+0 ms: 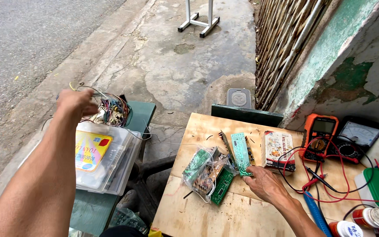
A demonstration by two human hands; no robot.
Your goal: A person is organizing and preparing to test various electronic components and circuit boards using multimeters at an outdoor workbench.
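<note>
Left hand (76, 103) grasps tangled wires (112, 109); right hand (265, 183) touches circuit board (241, 153).

— What have I got in front of me on the wooden table (189, 215)?

— My right hand (266, 183) rests near the middle, its fingertips touching the near end of a circuit board (241, 153). Just left of that lies a bagged bundle of boards (202, 169), with another board (222, 180) at its near right edge. A small box (278, 150) sits right of the circuit board, and farther right two multimeters (319, 131) stand side by side, their leads trailing toward me.

— And off the table?

— Left of it, a plastic case (104, 160) lies on a bench (143, 112). My left hand (76, 102) is at the far end of the case, beside a wire tangle (114, 110).
</note>
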